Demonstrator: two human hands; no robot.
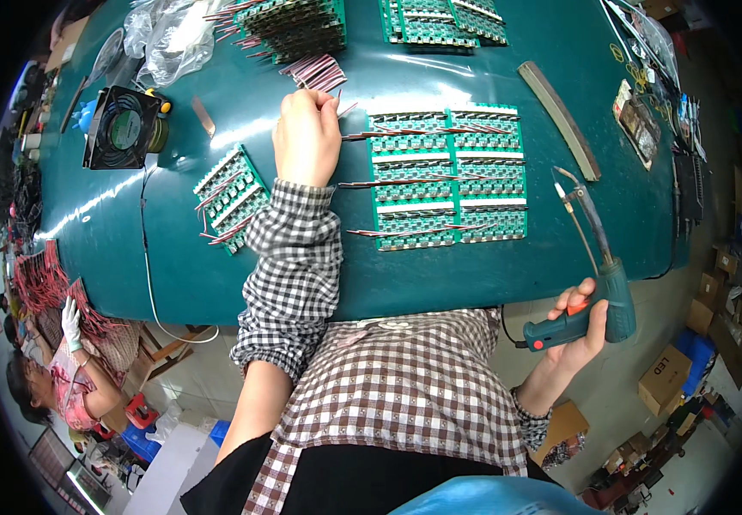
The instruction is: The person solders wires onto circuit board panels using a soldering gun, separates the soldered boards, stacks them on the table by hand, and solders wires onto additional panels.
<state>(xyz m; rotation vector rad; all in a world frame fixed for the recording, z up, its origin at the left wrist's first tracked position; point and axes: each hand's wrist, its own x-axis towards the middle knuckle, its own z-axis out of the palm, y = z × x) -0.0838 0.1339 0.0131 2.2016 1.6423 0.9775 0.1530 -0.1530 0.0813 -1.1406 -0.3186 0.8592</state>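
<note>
My right hand (573,322) is closed round the dark green handle of a soldering gun (616,296), a finger near its red trigger. The gun's metal tip points up and away, right of the boards. My left hand (307,137) reaches over the table with its fingertips pinched on a thin wire (348,110), just below a bundle of red, white and black wires (317,74). To its right lies a panel of green circuit boards (414,206), with wires across it in three rows. Left of my forearm lies a smaller circuit board (234,199) with wires on it.
Stacked circuit boards (298,30) and more boards (440,24) lie at the far side. A black fan (119,129) and plastic bags (173,39) are at left. At right are a long bar (560,120) and solder block (637,124). A co-worker (75,378) sits lower left.
</note>
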